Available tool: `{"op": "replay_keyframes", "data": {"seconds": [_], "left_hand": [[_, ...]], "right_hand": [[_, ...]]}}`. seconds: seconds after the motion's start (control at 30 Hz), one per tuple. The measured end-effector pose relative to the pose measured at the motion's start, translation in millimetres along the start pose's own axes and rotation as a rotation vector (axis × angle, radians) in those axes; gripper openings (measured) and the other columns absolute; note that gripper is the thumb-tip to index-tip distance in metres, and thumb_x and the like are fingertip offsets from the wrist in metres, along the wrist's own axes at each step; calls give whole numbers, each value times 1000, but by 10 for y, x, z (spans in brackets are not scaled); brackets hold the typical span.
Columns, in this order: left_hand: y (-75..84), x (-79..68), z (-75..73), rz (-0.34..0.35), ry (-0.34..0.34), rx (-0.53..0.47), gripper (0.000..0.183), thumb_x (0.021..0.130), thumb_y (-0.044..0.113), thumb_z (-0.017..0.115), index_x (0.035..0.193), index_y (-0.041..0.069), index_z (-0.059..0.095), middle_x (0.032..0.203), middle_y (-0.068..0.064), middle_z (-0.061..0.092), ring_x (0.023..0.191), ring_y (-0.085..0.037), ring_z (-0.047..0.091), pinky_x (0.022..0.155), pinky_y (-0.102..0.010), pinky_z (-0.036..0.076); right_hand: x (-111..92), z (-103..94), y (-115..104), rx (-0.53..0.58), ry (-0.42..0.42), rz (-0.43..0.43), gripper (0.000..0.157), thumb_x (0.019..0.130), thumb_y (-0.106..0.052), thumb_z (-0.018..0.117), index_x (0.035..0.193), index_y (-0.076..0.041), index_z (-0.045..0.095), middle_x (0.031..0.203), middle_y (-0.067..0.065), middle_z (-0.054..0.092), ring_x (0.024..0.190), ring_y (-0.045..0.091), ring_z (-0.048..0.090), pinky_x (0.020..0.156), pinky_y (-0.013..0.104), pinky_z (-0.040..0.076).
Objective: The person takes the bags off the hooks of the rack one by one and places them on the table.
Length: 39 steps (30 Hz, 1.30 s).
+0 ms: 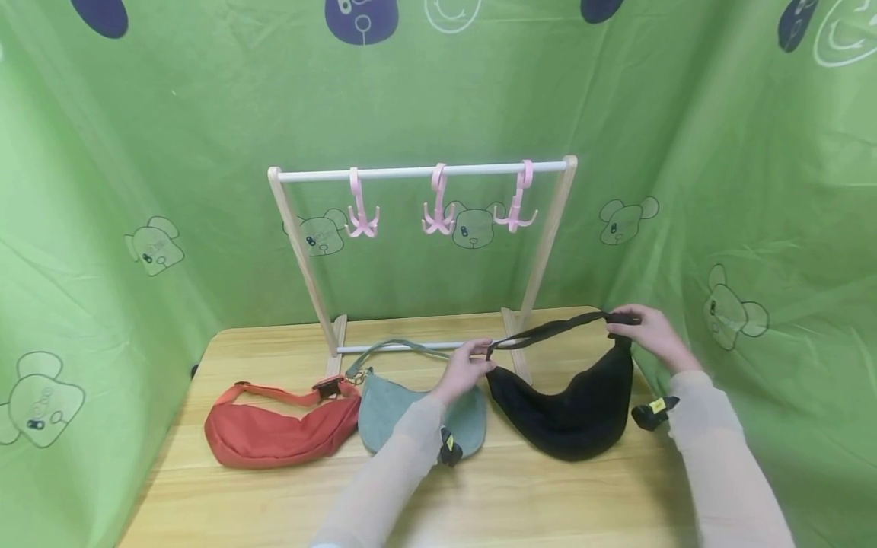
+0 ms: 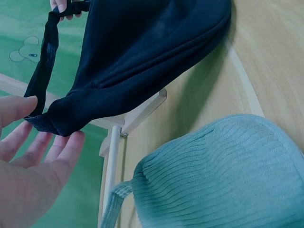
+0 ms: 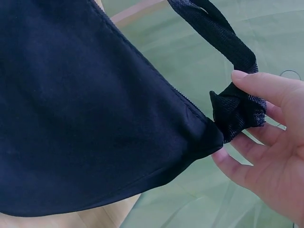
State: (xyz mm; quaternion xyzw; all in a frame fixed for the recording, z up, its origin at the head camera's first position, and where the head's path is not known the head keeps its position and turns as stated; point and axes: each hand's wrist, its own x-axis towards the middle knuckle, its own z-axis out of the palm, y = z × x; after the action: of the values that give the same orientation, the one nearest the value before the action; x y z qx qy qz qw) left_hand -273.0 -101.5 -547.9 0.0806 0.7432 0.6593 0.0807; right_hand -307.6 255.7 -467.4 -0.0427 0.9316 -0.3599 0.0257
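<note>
A black crescent-shaped shoulder bag (image 1: 572,415) hangs between my two hands, in front of the rack's right leg. At its left corner, my left hand (image 1: 466,371) pinches the base of the strap between thumb and fingers. My right hand (image 1: 649,335) grips the bunched strap (image 3: 237,104) at the opposite corner, thumb on top and fingers beneath. Between the hands the strap stretches in a loose band over the bag's opening. Partly behind my left forearm lies a blue-green corduroy bag (image 2: 213,175), its thin strap reaching back toward the rack.
A red bag (image 1: 274,438) with a buckled strap lies at the left of the wooden table (image 1: 521,502). Behind the bags stands a wooden rack with a white top bar (image 1: 397,173). Three pink claw hooks (image 1: 438,219) hang from it. Green patterned cloth (image 1: 685,114) surrounds the table.
</note>
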Motion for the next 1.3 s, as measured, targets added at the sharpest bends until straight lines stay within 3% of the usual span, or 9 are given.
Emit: {"op": "replay_keyframes", "data": {"seconds": [0.3, 0.53, 0.8, 0.93, 1.03, 1.13, 1.3], "left_hand": [[-79, 88, 22, -72, 28, -84, 46, 87, 1, 64, 133, 3, 56, 124, -22, 62, 97, -24, 67, 83, -35, 58], [-113, 124, 43, -121, 46, -148, 45, 88, 2, 62, 133, 1, 55, 125, -24, 61, 104, -38, 65, 91, -52, 54], [-108, 154, 69, -172, 54, -185, 46, 88, 6, 64, 133, 3, 55, 127, -21, 60, 102, -21, 62, 92, -43, 55], [-112, 160, 83, -184, 46, -179, 49, 88, 8, 64, 136, 3, 53, 134, -25, 56, 106, -21, 61, 90, -40, 55], [-109, 164, 94, -186, 32, -175, 51, 89, 9, 63, 138, 1, 50, 137, -26, 54, 108, -21, 61, 91, -39, 55], [-106, 168, 104, -191, 27, -180, 53, 90, 9, 62, 140, 0, 48, 138, -26, 53, 112, -26, 61, 93, -42, 54], [-97, 163, 120, -209, 36, -187, 54, 90, 11, 62, 141, 1, 46, 141, -23, 51, 123, -34, 56, 99, -48, 50]], "right_hand": [[141, 111, 68, 5, -1, -7, 51, 92, -33, 66, 125, 4, 56, 123, 29, 59, 95, 14, 55, 84, 33, 44], [211, 210, 131, 20, 30, -6, 49, 92, -29, 67, 123, 7, 56, 122, 31, 59, 94, 13, 56, 81, 31, 45], [278, 303, 194, 66, 49, 14, 47, 91, -24, 68, 123, 10, 55, 121, 31, 59, 88, 7, 55, 76, 24, 45], [295, 359, 218, 77, 54, 36, 48, 92, -22, 66, 126, 11, 53, 124, 33, 57, 99, 27, 59, 82, 30, 46], [310, 394, 234, 59, 54, 44, 50, 93, -22, 65, 128, 11, 52, 128, 35, 54, 112, 43, 54, 88, 40, 46], [327, 428, 238, 52, 58, 51, 51, 93, -22, 65, 129, 12, 51, 129, 36, 52, 114, 47, 52, 90, 44, 46], [356, 481, 257, 58, 89, 56, 48, 92, -19, 66, 127, 12, 53, 126, 36, 54, 111, 45, 54, 83, 35, 46]]}}
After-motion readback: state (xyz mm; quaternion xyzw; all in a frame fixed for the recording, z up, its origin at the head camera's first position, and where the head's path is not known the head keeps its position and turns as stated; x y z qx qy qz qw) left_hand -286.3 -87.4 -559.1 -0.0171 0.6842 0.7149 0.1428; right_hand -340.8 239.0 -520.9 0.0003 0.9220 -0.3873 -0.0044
